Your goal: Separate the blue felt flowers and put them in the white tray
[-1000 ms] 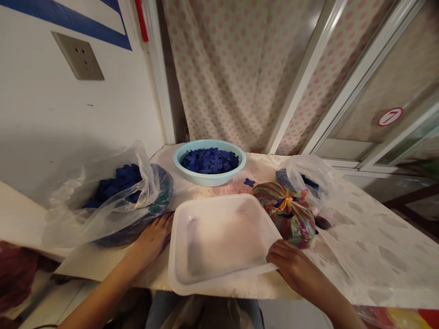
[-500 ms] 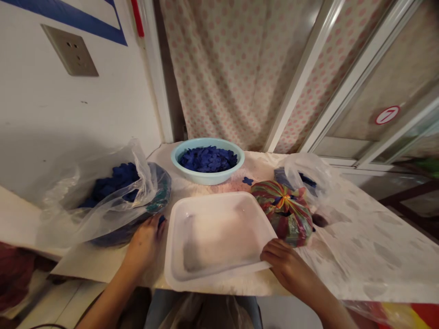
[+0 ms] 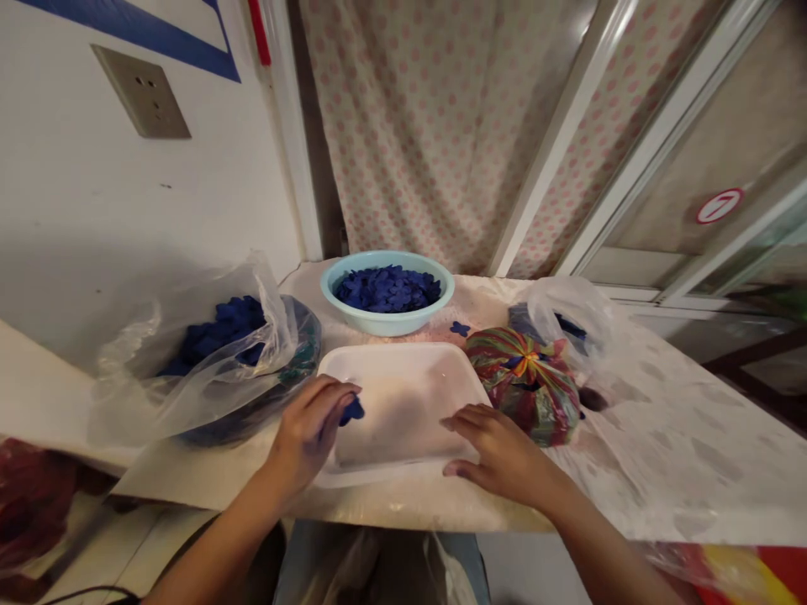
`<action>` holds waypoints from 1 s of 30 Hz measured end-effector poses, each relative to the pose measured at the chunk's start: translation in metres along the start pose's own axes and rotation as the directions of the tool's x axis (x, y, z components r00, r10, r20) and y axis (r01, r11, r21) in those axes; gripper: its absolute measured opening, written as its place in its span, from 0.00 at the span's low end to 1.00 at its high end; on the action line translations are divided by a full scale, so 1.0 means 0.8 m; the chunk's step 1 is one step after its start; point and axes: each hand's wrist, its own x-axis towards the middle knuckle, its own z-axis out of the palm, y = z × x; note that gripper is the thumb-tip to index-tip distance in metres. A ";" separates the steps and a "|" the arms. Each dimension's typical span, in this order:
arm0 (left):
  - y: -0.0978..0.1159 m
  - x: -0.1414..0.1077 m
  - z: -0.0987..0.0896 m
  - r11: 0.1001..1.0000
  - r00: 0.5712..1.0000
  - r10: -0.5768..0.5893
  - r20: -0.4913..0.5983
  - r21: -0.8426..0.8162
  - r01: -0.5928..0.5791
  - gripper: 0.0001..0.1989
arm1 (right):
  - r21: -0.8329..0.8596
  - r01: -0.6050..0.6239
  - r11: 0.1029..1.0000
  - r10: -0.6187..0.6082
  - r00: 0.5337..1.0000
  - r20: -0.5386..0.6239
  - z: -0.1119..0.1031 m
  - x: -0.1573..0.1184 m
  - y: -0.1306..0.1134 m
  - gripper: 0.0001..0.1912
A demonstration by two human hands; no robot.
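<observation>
Left hand (image 3: 307,437) now over the white tray (image 3: 403,378), gripping a blue cutout (image 3: 351,411)

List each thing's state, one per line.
left hand: pinching a blue cut-out
right hand: open, resting on the white plastic tray
light blue basin: full of blue cut-outs
left clear bag: open, holding blue cut-outs
right clear bag: bunched, blue pieces inside
striped bag: knotted shut
loose blue cut-out: lying on the table

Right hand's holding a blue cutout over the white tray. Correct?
No, the head view shows the left hand holding the blue cutout over the white tray. The right hand holds nothing.
</observation>
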 end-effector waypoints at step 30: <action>-0.038 0.087 0.106 0.321 0.799 -0.305 0.518 -0.734 0.599 0.17 | 0.699 0.178 0.692 0.033 0.960 -0.277 0.020 0.161 0.057 0.23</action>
